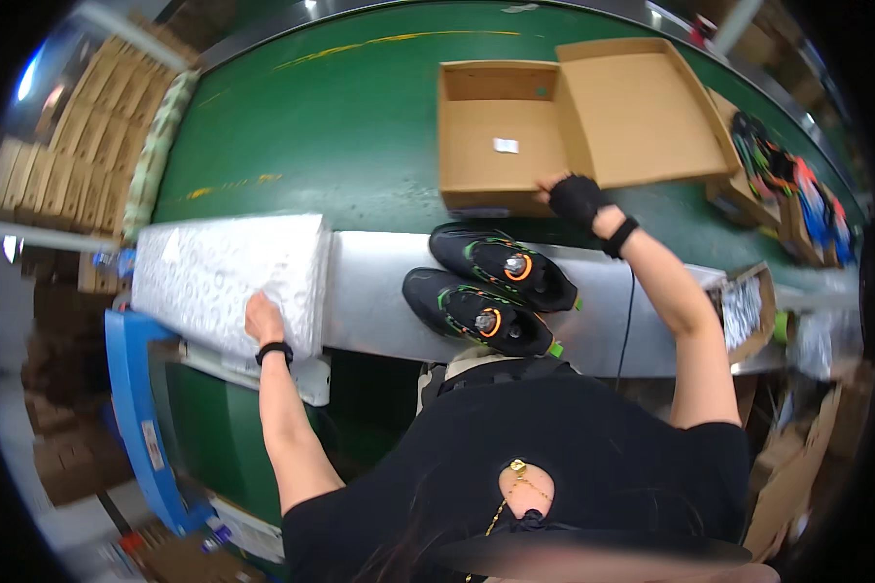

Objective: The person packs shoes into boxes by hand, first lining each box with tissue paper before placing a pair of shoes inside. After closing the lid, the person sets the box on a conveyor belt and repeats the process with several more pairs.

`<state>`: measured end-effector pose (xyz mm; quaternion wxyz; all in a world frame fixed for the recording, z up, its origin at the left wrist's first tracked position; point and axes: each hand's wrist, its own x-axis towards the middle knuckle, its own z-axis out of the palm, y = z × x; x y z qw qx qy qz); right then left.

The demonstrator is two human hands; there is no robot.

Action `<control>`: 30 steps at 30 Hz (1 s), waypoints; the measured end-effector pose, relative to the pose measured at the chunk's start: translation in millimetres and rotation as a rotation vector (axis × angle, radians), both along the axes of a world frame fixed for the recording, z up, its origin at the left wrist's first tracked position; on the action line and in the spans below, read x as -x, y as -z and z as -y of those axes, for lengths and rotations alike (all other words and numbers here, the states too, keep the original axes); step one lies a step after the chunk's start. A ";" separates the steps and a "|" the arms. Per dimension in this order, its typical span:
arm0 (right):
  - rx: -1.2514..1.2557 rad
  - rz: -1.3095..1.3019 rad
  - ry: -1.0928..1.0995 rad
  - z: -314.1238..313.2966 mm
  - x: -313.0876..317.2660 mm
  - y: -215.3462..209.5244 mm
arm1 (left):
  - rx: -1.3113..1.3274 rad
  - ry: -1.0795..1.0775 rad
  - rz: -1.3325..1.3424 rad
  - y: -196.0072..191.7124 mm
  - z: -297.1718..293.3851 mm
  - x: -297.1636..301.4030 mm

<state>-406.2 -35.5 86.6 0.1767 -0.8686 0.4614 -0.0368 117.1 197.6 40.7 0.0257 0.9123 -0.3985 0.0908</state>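
My left hand (263,319) rests on top of a stack of shiny white wrapping sheets (194,267). Its fingers look curled together; whether they pinch a sheet is hidden. My right hand (576,201), in a black fingerless glove, is at the front wall of an open brown cardboard shoebox (457,175), near the lid's fold. Motion blurs its fingers, so I cannot tell if they grip the box. A small white packet (506,146) lies inside the box. Between my hands, two black sports shoes (481,316) with green and orange trim lie side by side on a metal ledge (369,291).
Behind the ledge runs a green conveyor belt (301,126). Brown boxes (117,97) are piled at the far left. A blue frame (141,418) stands by the sheets. More colourful shoes (807,199) fill boxes at the right, near a small open carton (749,316). A dark cable (630,325) crosses the ledge.
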 end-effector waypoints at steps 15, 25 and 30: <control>-0.569 1.110 -0.242 -66.6 -56.1 -102.7 | 0.878 0.751 -0.988 -219.8 161.4 257.0; 0.362 1.197 0.985 61.1 103.0 -48.8 | 0.597 1.283 -0.381 -165.3 231.4 369.1; 0.946 0.649 1.401 76.5 246.7 -44.7 | 0.122 1.157 -0.159 -91.4 213.2 321.2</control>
